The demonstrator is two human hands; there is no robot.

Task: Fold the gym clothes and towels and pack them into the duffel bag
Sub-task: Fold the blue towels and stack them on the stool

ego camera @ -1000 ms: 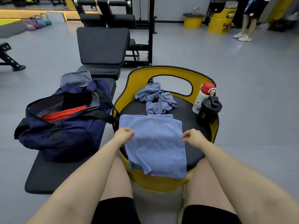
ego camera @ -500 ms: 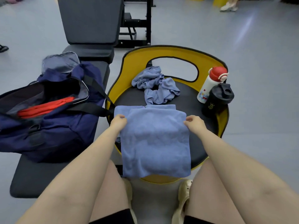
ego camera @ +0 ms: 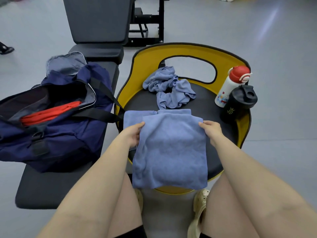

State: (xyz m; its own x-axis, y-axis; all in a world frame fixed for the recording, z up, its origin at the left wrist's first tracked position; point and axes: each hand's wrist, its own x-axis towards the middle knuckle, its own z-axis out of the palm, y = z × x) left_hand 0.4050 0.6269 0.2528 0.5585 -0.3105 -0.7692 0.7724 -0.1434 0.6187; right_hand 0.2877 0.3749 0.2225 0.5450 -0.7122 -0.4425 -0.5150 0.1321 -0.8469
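Observation:
A blue towel (ego camera: 171, 148) lies partly folded on the round black seat (ego camera: 207, 103) of a yellow chair, its near end hanging over the front edge. My left hand (ego camera: 133, 134) grips the towel's upper left corner and my right hand (ego camera: 211, 130) grips its upper right corner. A second, crumpled blue towel (ego camera: 169, 87) sits farther back on the seat. The open navy duffel bag (ego camera: 51, 121) rests on a black bench to the left, with a red garment (ego camera: 51, 112) inside.
A white bottle with a red cap (ego camera: 231, 85) and a black shaker bottle (ego camera: 239, 103) stand at the seat's right edge. The yellow chair back (ego camera: 145, 60) rises behind. The black bench (ego camera: 44, 188) extends left; a weight bench backrest (ego camera: 97, 19) stands beyond. Grey floor surrounds.
Both hands have lifted the towel's top layer slightly toward me, so an under layer now shows at the far left. The camera has tilted further down.

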